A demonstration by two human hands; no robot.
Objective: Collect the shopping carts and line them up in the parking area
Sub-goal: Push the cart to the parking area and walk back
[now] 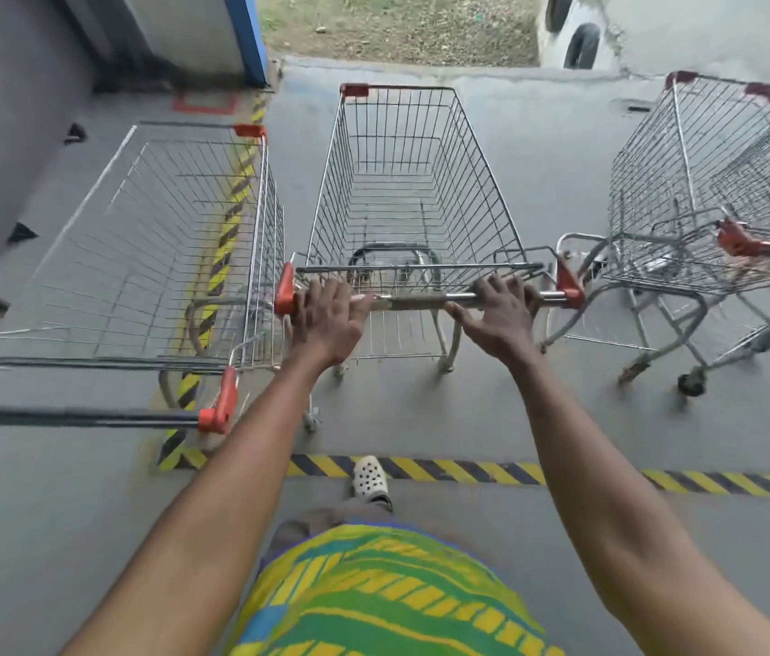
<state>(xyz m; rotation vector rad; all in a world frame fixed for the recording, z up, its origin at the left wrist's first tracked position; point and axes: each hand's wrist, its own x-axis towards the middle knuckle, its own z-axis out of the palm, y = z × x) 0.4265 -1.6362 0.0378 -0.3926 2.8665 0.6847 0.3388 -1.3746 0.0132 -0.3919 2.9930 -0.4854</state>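
Middle cart (414,191): wire basket, long axis running 6 to 12 o'clock, nose toward 12, handle bar (425,300) crosswise at the near end with orange end caps. Standing on grey concrete floor (468,419), just beyond a yellow-black hazard stripe (468,471).

Left hand (328,324): on the bar near its 9 o'clock end, palm down, fingers laid over the bar and only loosely bent; not a firm wrap. Forearm extended straight toward 12.

Right hand (499,317): on the bar toward its 3 o'clock end, palm down, fingers spread over the top, thumb out toward 9; likewise resting rather than clenched. Forearm extended, angled slightly inward.

Left cart (151,239): at 9 o'clock, parallel to the middle cart, just beside it, nose toward 12.

Right carts (705,196): at 3 o'clock, two nested together, apart from the middle cart, noses toward 12–1.

Count: four carts, two hands, one light perforated shoe (370,478) at 6 o'clock on the stripe.
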